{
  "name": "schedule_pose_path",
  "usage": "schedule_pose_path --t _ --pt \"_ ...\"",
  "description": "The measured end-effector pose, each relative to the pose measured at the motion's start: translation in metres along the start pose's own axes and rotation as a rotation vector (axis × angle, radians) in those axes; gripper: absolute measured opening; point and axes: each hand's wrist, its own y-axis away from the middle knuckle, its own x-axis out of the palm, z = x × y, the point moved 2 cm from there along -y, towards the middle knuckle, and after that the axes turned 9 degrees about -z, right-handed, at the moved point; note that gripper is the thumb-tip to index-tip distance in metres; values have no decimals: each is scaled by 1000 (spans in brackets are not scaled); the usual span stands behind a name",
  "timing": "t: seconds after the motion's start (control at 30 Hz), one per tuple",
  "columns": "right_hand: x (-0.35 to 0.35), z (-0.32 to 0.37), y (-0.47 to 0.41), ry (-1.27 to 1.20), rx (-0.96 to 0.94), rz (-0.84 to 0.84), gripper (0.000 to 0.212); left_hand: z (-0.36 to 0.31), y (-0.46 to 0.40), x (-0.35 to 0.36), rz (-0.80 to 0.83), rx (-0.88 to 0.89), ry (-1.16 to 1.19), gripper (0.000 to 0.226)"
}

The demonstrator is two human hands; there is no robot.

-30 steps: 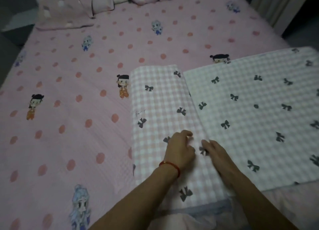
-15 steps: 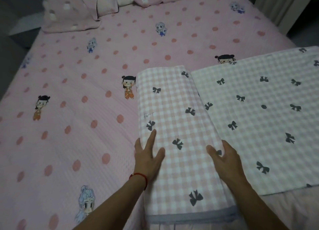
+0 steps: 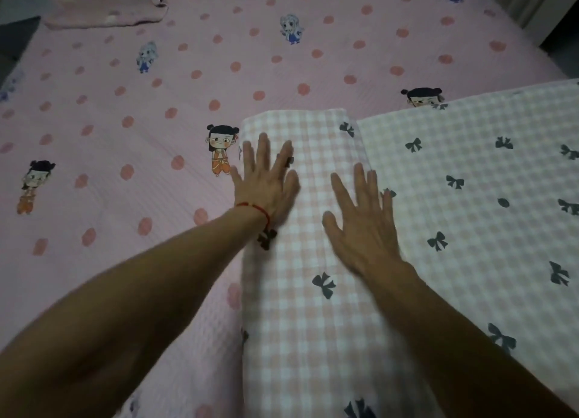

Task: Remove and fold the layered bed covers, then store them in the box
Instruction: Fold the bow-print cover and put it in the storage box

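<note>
Head view, single frame. Nearest to us, both forearms enter from the bottom edge and reach forward over the bed. We note a folded strip of the checked cover (image 3: 313, 308), pink-and-white gingham with dark bows, running from the bottom edge away from us; its far end is rounded and sits near the middle of the frame. The rest of the same cover lies flat to the right of the strip, paler in tone, reaching the right edge.

Our right hand (image 3: 363, 226) lies palm-down on the folded strip, fingers straight and slightly spread, holding nothing; its fingertips reach toward the seam where the strip meets the flat part. Our left hand (image 3: 266, 185) is likewise flat and spread, fingers straight, pressing on the left edge of the strip, with the outer fingers over the border onto the sheet beneath. A red string bracelet (image 3: 255, 209) circles the left wrist. Both hands show some motion blur, so finer finger contact cannot be resolved.

Beneath and to the left we record the pink bed sheet (image 3: 125, 167), printed with salmon dots and small cartoon figures; one figure in orange trousers (image 3: 221, 149) sits just beside the left hand. Another figure's head shows above the far edge of the flat cover. Farthest off, at the top left, a pink pillow (image 3: 103, 4) rests on the sheet.
</note>
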Motion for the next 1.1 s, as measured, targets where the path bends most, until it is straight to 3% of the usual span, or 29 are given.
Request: schedule_pose_path --t 0.1,0.17,0.33,0.8,0.9,1.03,1.1 --pt "45 -16 -32 47 -6 29 67 5 -75 36 120 -67 -37 60" --pt "62 -25 -25 97 17 -13 67 10 -79 67 193 -109 -111 61" --pt "74 -34 -31 158 -38 -62 68 11 -77 104 63 -119 -100 64" --pt "92 -38 -34 192 -36 -119 71 10 -74 79 59 -80 -22 66" --pt "93 -34 -33 178 -32 -126 71 15 -31 57 73 -140 78 64" --pt "91 -33 -31 180 -15 -121 69 12 92 33 82 -433 496 65" --pt "89 -35 -30 152 -28 -97 70 8 137 29 45 -552 547 66"
